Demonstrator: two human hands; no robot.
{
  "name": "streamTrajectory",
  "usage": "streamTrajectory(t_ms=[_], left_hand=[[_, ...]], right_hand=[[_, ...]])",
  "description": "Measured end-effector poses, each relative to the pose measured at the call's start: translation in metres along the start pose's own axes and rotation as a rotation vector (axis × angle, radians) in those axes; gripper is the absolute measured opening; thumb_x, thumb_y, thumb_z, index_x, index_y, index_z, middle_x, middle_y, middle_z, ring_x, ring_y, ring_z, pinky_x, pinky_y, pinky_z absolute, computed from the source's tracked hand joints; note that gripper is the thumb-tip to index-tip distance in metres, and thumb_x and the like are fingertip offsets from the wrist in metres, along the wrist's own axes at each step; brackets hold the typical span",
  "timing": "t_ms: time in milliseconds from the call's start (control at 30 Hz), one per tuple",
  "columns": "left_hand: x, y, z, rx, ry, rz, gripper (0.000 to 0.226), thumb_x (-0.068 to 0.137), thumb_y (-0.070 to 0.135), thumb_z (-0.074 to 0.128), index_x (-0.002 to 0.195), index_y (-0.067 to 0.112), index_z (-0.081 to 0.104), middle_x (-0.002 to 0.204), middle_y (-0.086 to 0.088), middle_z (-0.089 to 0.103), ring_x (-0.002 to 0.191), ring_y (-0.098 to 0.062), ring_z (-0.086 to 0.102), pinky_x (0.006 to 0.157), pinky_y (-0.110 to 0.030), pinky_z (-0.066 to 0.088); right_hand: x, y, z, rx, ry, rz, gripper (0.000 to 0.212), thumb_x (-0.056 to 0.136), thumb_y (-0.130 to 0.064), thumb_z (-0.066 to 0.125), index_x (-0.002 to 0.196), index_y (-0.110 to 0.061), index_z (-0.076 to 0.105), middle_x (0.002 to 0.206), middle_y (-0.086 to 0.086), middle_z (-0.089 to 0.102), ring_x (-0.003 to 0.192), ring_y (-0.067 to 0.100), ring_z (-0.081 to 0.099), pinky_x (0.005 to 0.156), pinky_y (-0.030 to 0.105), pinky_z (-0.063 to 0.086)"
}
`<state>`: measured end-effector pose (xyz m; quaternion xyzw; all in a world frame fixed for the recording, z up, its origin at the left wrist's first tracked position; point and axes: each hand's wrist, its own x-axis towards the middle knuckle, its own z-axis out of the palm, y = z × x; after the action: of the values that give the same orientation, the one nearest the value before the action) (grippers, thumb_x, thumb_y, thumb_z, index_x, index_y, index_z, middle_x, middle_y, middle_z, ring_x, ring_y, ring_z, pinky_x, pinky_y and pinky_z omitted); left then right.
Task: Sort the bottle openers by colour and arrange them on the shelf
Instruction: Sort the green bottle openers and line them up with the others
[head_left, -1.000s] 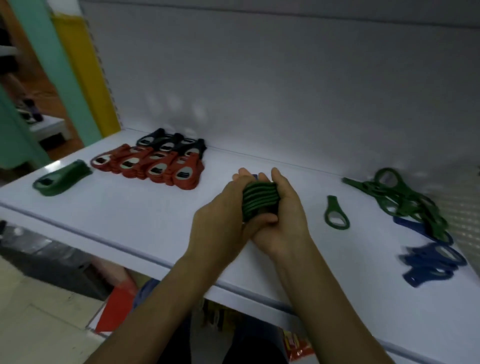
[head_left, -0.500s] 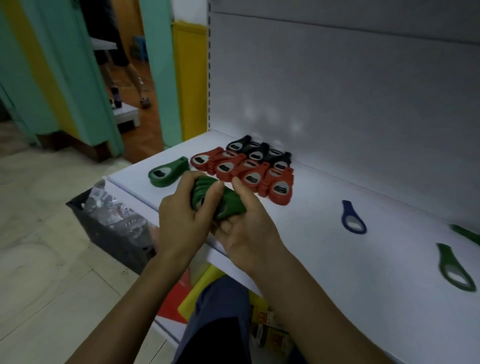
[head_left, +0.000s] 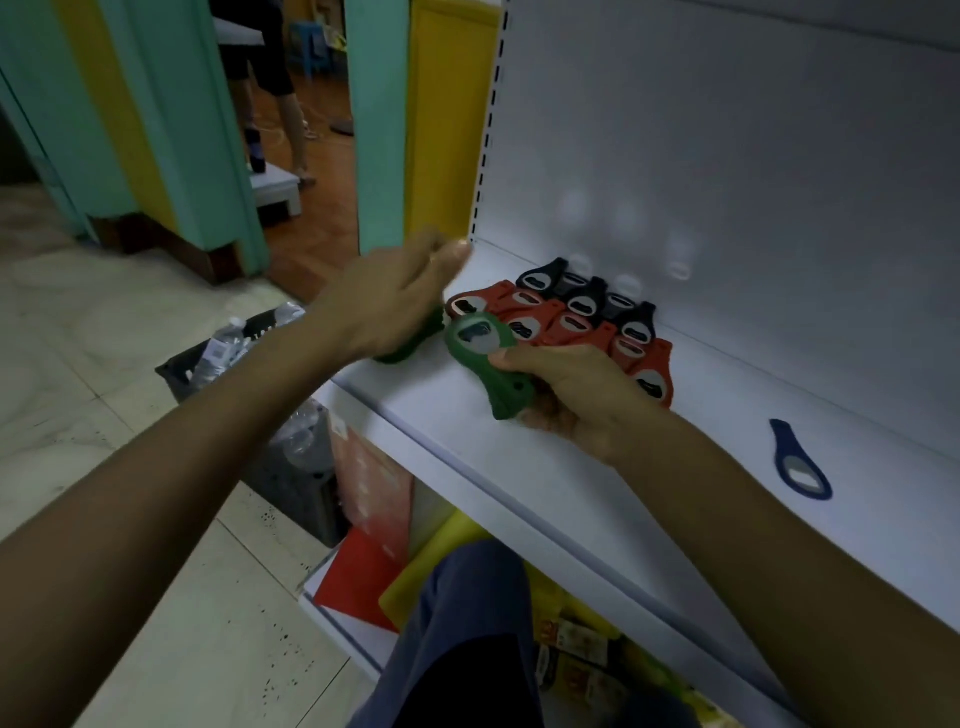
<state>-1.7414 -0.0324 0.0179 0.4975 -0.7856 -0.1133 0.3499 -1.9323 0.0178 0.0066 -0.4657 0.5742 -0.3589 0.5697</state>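
Note:
My right hand (head_left: 571, 400) grips a stack of green bottle openers (head_left: 485, 364) just above the white shelf (head_left: 597, 509), in front of the red row. My left hand (head_left: 395, 301) is blurred, with its fingers stretched out over a single green opener (head_left: 410, 345) that lies near the shelf's left end and is partly hidden under the palm. Red openers (head_left: 550, 322) lie side by side, with black openers (head_left: 587, 293) behind them against the back panel. A lone blue ring-shaped opener (head_left: 800, 465) lies to the right.
On the floor left of the shelf stands a black crate (head_left: 176, 374) holding plastic bottles. Packaged goods (head_left: 576, 639) fill the lower shelf. A teal door frame (head_left: 376, 130) and a yellow panel (head_left: 447, 114) border the shelf's left end. A person's legs (head_left: 283, 114) show through the doorway.
Both hands carried the green stack left along the shelf to the red row. My left hand let go of the stack and moved over the single green opener.

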Motion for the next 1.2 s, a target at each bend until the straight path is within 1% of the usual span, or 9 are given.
streamTrajectory(t_ms=[67,167,267,333,433,633,800,900,1200], left_hand=[[0.009,-0.025,-0.006,0.092,0.093,-0.06,0.042,0.099,0.042,0.032,0.108,0.009,0.057,0.092,-0.005,0.058,0.079,-0.019,0.052,0.068,-0.03,0.037],[0.02,-0.052,-0.004,0.139,-0.16,-0.237,0.028,0.099,0.029,0.041,0.092,0.008,0.059,0.095,-0.016,0.06,0.08,-0.022,0.05,0.07,-0.03,0.035],[0.023,-0.057,0.005,0.042,-0.353,-0.345,0.033,0.097,0.031,0.047,0.106,0.005,0.065,0.094,-0.009,0.062,0.085,-0.021,0.057,0.078,-0.032,0.045],[0.022,-0.055,0.007,-0.041,-0.368,-0.354,0.03,0.095,0.028,0.052,0.114,0.009,0.066,0.093,-0.005,0.064,0.085,-0.018,0.059,0.081,-0.032,0.048],[0.021,-0.055,0.008,-0.037,-0.35,-0.318,0.026,0.092,0.025,0.057,0.111,0.011,0.068,0.091,-0.002,0.064,0.082,-0.015,0.058,0.076,-0.027,0.045],[0.02,-0.06,0.008,-0.101,-0.3,-0.33,0.026,0.091,0.025,0.06,0.109,0.009,0.069,0.09,-0.004,0.066,0.078,-0.014,0.058,0.072,-0.024,0.042],[0.018,-0.063,0.007,-0.115,-0.285,-0.327,0.026,0.09,0.026,0.061,0.108,0.01,0.07,0.097,-0.007,0.069,0.086,-0.018,0.062,0.078,-0.028,0.048],[0.018,-0.063,0.006,-0.119,-0.313,-0.32,0.027,0.09,0.027,0.06,0.109,0.011,0.07,0.099,-0.007,0.07,0.087,-0.017,0.063,0.083,-0.031,0.05],[0.018,-0.062,0.004,-0.118,-0.335,-0.32,0.027,0.09,0.029,0.06,0.11,0.012,0.069,0.103,-0.007,0.069,0.091,-0.019,0.064,0.086,-0.034,0.051]], right_hand=[[0.01,0.004,0.008,-0.01,0.162,0.064,0.02,0.072,-0.019,0.08,0.079,-0.009,0.065,0.068,0.005,0.067,0.056,0.014,0.059,0.046,0.021,0.047],[0.026,0.001,0.021,-0.019,0.272,0.086,0.031,0.069,-0.019,0.083,0.088,-0.004,0.063,0.071,0.006,0.065,0.054,0.014,0.058,0.038,0.017,0.045],[0.041,-0.002,0.038,0.014,0.319,0.075,0.049,0.068,-0.018,0.084,0.107,-0.004,0.059,0.09,0.01,0.064,0.075,0.021,0.063,0.048,0.025,0.053],[0.049,-0.001,0.047,0.009,0.34,0.059,0.045,0.069,-0.018,0.083,0.104,-0.004,0.058,0.092,0.011,0.063,0.076,0.024,0.064,0.053,0.029,0.055],[0.058,-0.005,0.056,-0.043,0.299,0.062,0.028,0.074,-0.017,0.079,0.088,-0.006,0.058,0.086,0.013,0.064,0.074,0.027,0.065,0.054,0.032,0.058],[0.062,-0.026,0.06,-0.464,0.274,0.057,0.034,0.083,-0.027,0.069,0.099,0.0,0.057,0.077,0.012,0.06,0.06,0.023,0.058,0.052,0.028,0.049],[0.051,-0.03,0.058,-0.203,0.165,0.169,0.028,0.087,-0.017,0.066,0.103,0.006,0.061,0.083,0.021,0.067,0.054,0.023,0.062,0.04,0.025,0.052],[0.047,-0.027,0.061,-0.092,0.102,0.221,0.024,0.096,-0.016,0.053,0.107,0.005,0.056,0.085,0.026,0.067,0.057,0.023,0.067,0.046,0.03,0.057],[0.05,-0.018,0.051,-0.409,0.053,0.15,0.014,0.09,-0.005,0.054,0.076,-0.006,0.058,0.06,0.007,0.057,0.043,0.013,0.055,0.04,0.019,0.049]])
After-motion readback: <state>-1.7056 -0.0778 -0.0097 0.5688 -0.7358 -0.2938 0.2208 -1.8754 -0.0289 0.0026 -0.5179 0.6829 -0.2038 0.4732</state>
